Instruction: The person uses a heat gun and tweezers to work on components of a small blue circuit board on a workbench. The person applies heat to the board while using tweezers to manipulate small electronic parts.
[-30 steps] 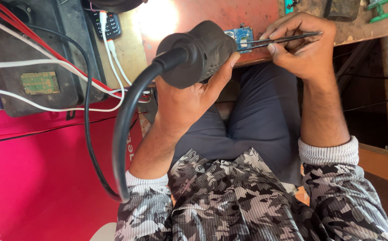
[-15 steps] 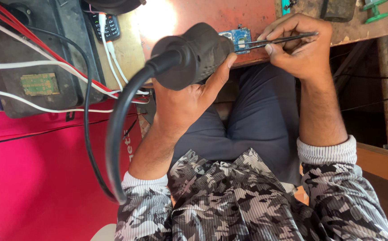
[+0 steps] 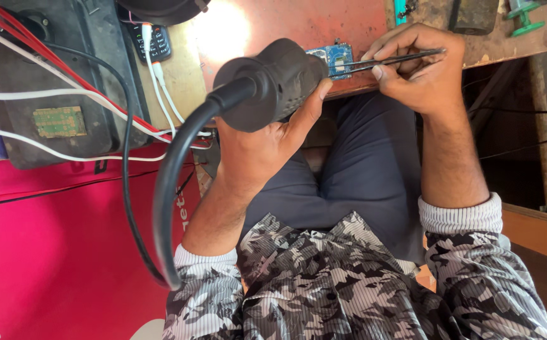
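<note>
Head view. The person sits at a reddish-brown counter (image 3: 273,25) with both forearms raised over the lap.

1. Left hand (image 3: 267,141): clenched around the thick black body of a hot-air handpiece (image 3: 273,82). The thumb lies along its right flank. A heavy black hose (image 3: 173,182) leaves the rear of the tool and loops down toward the left sleeve.

2. Right hand (image 3: 421,72): grasping a pair of slim metal tweezers (image 3: 390,61) in a pinch between thumb and forefinger. The remaining fingers are curled under.

3. Work item: a small blue circuit board (image 3: 331,60) lies flat on the near edge of the counter, between the 2 hands.

4. Governing relation: the board lies just beyond the nose of the handpiece and just left of the right hand. The tweezers' long axis runs nearly level, right to left, with the tips at the board's right edge; whether the tips touch it cannot be told. The handpiece axis runs from lower left to upper right, so its hidden nozzle points at the board from the opposite side. Both tools converge on the same spot; the handpiece partly covers the board's left portion.

5. Surroundings: a dark equipment case (image 3: 59,75) with red and white wires (image 3: 66,94) stands on the left, well apart from the board.
</note>
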